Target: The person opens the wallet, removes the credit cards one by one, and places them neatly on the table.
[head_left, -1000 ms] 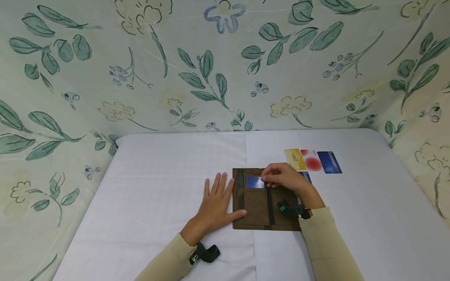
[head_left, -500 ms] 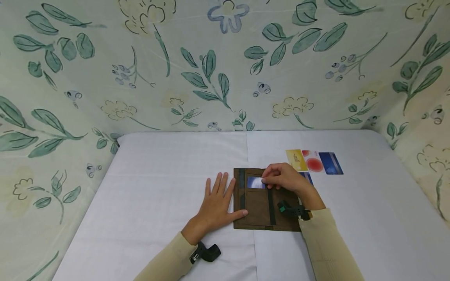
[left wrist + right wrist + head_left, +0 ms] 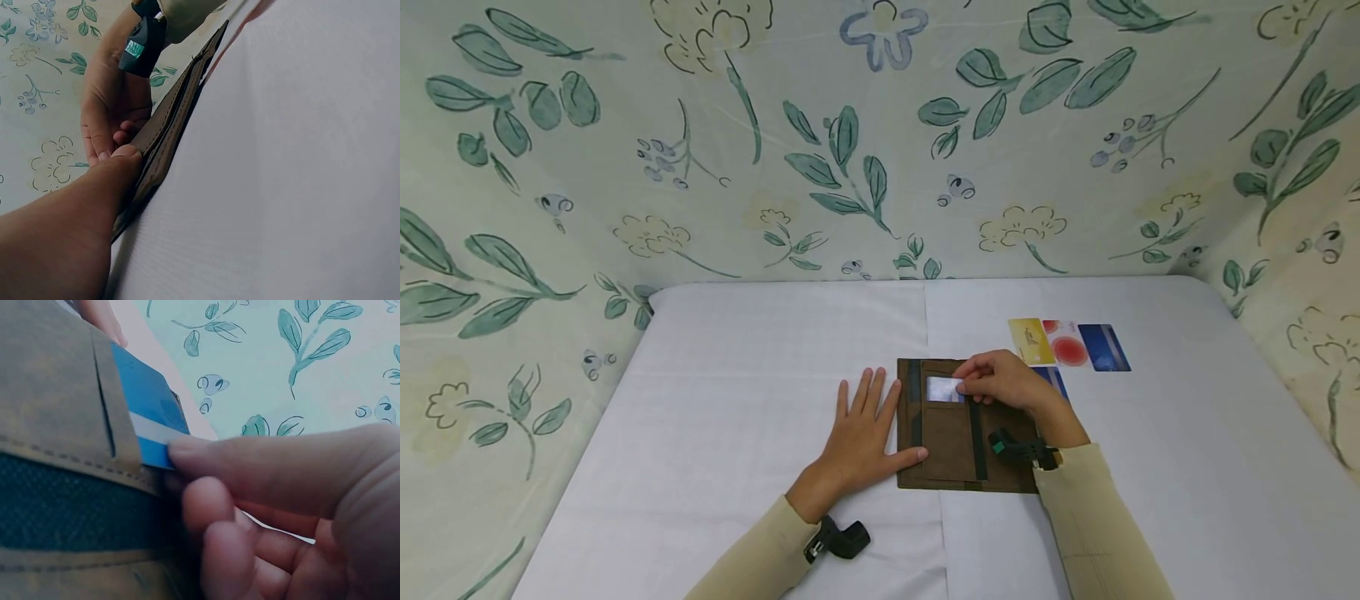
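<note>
Head: left hand (image 3: pixel 857 446) lies flat, fingers spread and straight, gripping nothing. Its thumb is on the near-left part of the open brown wallet (image 3: pixel 943 442); its fingertips point away from the person, index by the wallet's left edge. Right hand (image 3: pixel 1003 385) is bent in, thumb and index pinching the right end of the blue card (image 3: pixel 942 389), glare on its face. Card sits in the wallet's upper pocket, directly left of the pinching fingertips. Black strap (image 3: pixel 977 442) runs from just under those fingertips toward the person. Beyond the right-hand knuckles, on white cloth (image 3: pixel 737 400): yellow card (image 3: pixel 1030 340), red-and-white card (image 3: pixel 1067 344), dark blue card (image 3: pixel 1105 347) in a row. One more blue one is partly hidden behind that hand.

Left wrist: left thumb presses the wallet edge; right fingers curl just past the thumb tip. Card hidden here.

Right wrist: thumb tip on the card's white stripe, other fingers curled below it. Card's far end is in the slot, near end out at the thumb.
</note>
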### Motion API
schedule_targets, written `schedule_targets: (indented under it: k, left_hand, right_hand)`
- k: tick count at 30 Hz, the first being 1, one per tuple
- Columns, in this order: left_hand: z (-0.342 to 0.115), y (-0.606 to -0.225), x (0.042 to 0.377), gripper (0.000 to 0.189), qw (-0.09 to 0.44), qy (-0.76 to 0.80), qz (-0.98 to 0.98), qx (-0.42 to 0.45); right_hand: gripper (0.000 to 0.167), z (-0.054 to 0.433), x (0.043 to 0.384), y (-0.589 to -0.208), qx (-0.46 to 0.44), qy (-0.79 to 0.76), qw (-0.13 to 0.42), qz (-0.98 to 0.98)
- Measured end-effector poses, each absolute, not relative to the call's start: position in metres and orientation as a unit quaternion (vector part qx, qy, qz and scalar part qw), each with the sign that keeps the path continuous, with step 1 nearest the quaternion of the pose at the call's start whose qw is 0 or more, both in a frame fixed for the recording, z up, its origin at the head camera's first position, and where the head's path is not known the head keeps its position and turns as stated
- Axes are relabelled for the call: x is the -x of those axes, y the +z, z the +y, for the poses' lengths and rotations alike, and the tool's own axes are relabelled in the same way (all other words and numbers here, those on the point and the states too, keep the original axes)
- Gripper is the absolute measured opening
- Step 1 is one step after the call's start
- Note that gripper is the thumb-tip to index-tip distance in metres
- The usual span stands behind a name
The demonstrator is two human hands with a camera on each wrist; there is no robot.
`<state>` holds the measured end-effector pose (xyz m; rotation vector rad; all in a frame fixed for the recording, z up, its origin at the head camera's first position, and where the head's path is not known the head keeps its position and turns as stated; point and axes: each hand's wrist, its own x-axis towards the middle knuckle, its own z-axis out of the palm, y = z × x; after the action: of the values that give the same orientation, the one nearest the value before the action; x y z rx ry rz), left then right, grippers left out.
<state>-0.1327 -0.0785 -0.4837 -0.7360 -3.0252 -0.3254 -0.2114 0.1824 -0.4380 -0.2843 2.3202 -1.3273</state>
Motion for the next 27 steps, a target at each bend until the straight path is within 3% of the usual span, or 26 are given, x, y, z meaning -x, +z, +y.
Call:
schedule_targets:
  k: [7,18,27]
  left_hand:
    - [-0.078,-0.485,0.132,0.105,0.013,-0.106,-0.966,0.237]
    - [-0.08,-0.487,0.132,0.105,0.017,-0.104,-0.967,0.234]
    - [-0.08,-0.489,0.131,0.105,0.021,-0.1,-0.966,0.236]
  right_hand:
    - [0.021,0.186,0.215,-0.449,0.077,-0.514,0.227,0.824]
    - [0.028,0.189,0.215,-0.451,0.158,-0.515,0.228,0.811]
    - [0.027,0.187,0.213,-0.452,0.14,-0.512,0.224,0.818]
